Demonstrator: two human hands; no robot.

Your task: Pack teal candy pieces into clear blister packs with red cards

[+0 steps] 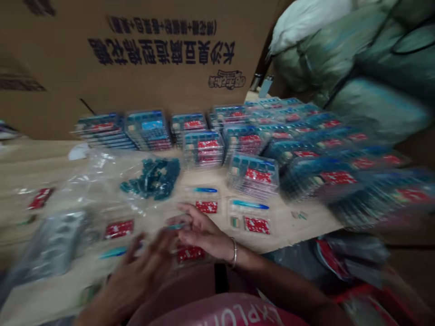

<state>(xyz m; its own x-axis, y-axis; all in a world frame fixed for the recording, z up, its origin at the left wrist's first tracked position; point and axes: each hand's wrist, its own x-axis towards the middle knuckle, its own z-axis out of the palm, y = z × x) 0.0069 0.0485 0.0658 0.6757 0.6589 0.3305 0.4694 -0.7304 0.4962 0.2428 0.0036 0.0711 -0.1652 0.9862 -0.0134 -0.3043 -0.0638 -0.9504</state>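
My right hand [205, 233], with a bracelet at the wrist, is closed near the table's front edge. At its fingertips is a slim blue pen [176, 226], partly hidden by the fingers. My left hand [146, 258] reaches in beside it, smeared by motion, so its grip is unclear. Under and beside the hands are a red patterned packet [190, 253] and another red packet [119, 228]. A blue pen [113, 252] lies left of my left hand. To the right, a clear tray holds a blue pen [250, 205], a red packet [257, 225] and a small striped block [234, 221].
Stacks of filled clear cases [204, 147] line the back and right. Teal pieces [154, 177] lie in a plastic bag [102, 174]. Empty clear trays [63, 244] are stacked at left. A large cardboard box [152, 86] stands behind; bulging sacks [380, 104] fill the right rear.
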